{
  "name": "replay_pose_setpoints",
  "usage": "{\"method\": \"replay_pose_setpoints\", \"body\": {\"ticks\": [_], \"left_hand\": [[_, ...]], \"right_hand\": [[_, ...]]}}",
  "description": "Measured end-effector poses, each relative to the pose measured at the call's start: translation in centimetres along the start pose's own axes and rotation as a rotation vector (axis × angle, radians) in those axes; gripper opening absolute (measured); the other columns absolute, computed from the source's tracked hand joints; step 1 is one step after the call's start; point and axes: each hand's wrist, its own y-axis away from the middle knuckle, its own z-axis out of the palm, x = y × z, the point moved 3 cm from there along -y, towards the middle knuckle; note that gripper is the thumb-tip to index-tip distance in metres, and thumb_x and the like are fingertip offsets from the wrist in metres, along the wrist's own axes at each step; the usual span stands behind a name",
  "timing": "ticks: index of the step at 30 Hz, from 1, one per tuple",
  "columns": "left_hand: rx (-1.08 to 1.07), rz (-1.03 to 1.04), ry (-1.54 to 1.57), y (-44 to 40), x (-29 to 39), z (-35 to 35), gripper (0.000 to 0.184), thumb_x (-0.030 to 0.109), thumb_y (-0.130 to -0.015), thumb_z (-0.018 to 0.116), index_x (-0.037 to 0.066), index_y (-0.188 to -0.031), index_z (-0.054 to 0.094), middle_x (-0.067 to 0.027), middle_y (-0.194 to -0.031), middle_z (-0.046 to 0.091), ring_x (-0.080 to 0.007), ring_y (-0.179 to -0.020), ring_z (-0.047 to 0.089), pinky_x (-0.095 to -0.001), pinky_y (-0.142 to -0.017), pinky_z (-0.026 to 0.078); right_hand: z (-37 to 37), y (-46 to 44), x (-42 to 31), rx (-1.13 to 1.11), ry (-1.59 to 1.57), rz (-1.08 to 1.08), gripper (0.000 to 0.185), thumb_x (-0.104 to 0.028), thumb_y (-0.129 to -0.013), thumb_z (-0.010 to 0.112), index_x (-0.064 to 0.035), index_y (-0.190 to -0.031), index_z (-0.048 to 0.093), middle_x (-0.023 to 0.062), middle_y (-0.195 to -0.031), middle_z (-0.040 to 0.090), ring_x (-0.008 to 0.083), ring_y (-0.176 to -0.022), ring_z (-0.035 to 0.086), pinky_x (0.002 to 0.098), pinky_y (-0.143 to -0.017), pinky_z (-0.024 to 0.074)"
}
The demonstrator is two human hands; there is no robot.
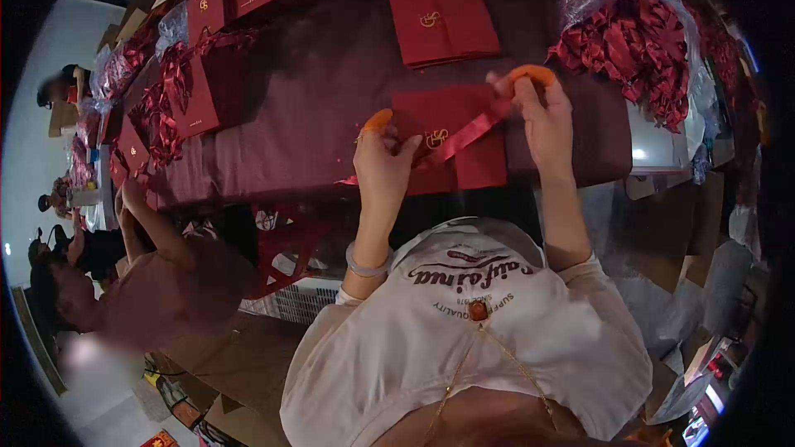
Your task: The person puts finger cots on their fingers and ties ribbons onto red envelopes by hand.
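Note:
A shiny red ribbon [472,134] is pinched at its upper end by my right hand [542,120], which is closed, with an orange finger cover on one finger. The ribbon slants down to the left, across a flat dark-red bag or folder [480,167] with a gold logo, and passes behind my left hand [384,159]. My left hand also wears an orange finger cover. Its thumb and forefinger are apart, above the left edge of the red piece; its other fingers are partly hidden.
A stack of matching red pieces [443,25] lies just beyond. At the right stands a clear plastic bag of red ribbons [633,54]. Upright red bags with ribbons [195,95] stand at the left, where a co-worker [166,281] sits. The table [315,99] has a dark-red cover.

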Motion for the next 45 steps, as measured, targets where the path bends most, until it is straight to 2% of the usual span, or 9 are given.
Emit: {"method": "replay_pose_setpoints", "body": {"ticks": [2,4,6,10,14,24,27,31,45], "left_hand": [[-0.034,-0.063,0.129,0.1,-1.1,0.0,0.045,0.009,-0.070,0.075,-0.003,-0.107,0.053,-0.0104,-0.087,0.057,-0.0167,-0.071,0.056,-0.0283,-0.061,0.047],[-0.062,-0.120,0.261,0.0,-1.8,0.1,0.044,0.007,-0.072,0.073,-0.004,-0.109,0.052,-0.0091,-0.090,0.057,-0.0143,-0.074,0.056,-0.0268,-0.064,0.048],[-0.117,-0.291,0.708,0.3,-2.4,0.2,0.044,0.000,-0.075,0.069,-0.003,-0.114,0.049,-0.0083,-0.098,0.055,-0.0128,-0.082,0.055,-0.0252,-0.071,0.049],[-0.115,-0.365,0.756,0.4,-1.8,-0.2,0.045,-0.006,-0.076,0.066,-0.002,-0.116,0.047,-0.0099,-0.106,0.054,-0.0144,-0.088,0.055,-0.0245,-0.078,0.048],[-0.104,-0.428,0.879,0.3,-2.0,-0.4,0.045,-0.002,-0.079,0.064,-0.003,-0.120,0.045,-0.0105,-0.108,0.055,-0.0135,-0.092,0.055,-0.0243,-0.081,0.047],[-0.176,-0.416,0.923,0.4,-2.6,-0.6,0.049,-0.002,-0.082,0.060,-0.001,-0.127,0.041,-0.0100,-0.116,0.055,-0.0076,-0.092,0.053,-0.0193,-0.076,0.046],[-0.175,-0.415,0.967,0.4,-2.1,-0.9,0.051,-0.004,-0.080,0.061,-0.001,-0.127,0.041,-0.0118,-0.119,0.053,-0.0108,-0.098,0.053,-0.0211,-0.081,0.046],[-0.159,-0.422,0.972,0.6,-2.1,-0.7,0.053,-0.004,-0.079,0.062,-0.001,-0.128,0.040,-0.0122,-0.120,0.052,-0.0115,-0.098,0.053,-0.0219,-0.083,0.044],[-0.070,-0.351,0.964,1.3,-2.7,-0.4,0.046,-0.007,-0.079,0.061,-0.003,-0.121,0.045,-0.0155,-0.117,0.055,-0.0152,-0.096,0.057,-0.0248,-0.081,0.048]], "right_hand": [[1.4,0.4,0.4,-0.168,-0.581,0.312,0.022,-0.016,-0.093,0.050,0.0014,-0.102,0.058,0.0052,-0.092,0.061,0.0124,-0.081,0.058,0.0208,-0.073,0.0470],[3.1,0.3,0.2,-0.289,-0.315,0.296,0.023,-0.014,-0.092,0.050,0.0013,-0.108,0.057,0.0054,-0.090,0.060,0.0115,-0.080,0.057,0.0211,-0.070,0.0469],[4.6,0.1,0.0,-0.440,0.022,0.217,0.022,-0.010,-0.090,0.053,-0.0007,-0.108,0.059,0.0037,-0.088,0.059,0.0100,-0.079,0.056,0.0212,-0.067,0.0452],[6.9,0.1,1.2,-0.482,0.307,-0.081,0.015,-0.009,-0.083,0.061,-0.0035,-0.097,0.065,0.0037,-0.089,0.063,0.0092,-0.074,0.054,0.0223,-0.065,0.0426],[7.3,0.3,2.3,-0.491,0.361,-0.024,0.022,-0.019,-0.080,0.064,-0.0025,-0.093,0.064,0.0075,-0.087,0.061,0.0208,-0.069,0.059,0.0315,-0.064,0.0453],[7.5,0.9,2.2,-0.337,0.521,-0.441,0.015,-0.016,-0.078,0.065,-0.0039,-0.088,0.063,0.0055,-0.089,0.060,0.0206,-0.075,0.060,0.0295,-0.061,0.0484],[7.5,0.9,2.0,-0.375,0.457,-0.276,0.013,-0.015,-0.078,0.065,-0.0054,-0.086,0.063,0.0066,-0.090,0.061,0.0231,-0.076,0.060,0.0308,-0.063,0.0493],[7.8,1.1,1.5,-0.409,0.546,-0.312,0.013,-0.018,-0.079,0.063,-0.0084,-0.087,0.065,0.0041,-0.088,0.061,0.0222,-0.075,0.061,0.0323,-0.062,0.0491],[8.7,2.4,0.5,-0.397,0.760,-0.682,0.011,-0.012,-0.072,0.065,-0.0030,-0.078,0.061,0.0067,-0.082,0.055,0.0221,-0.076,0.057,0.0318,-0.059,0.0510]]}}
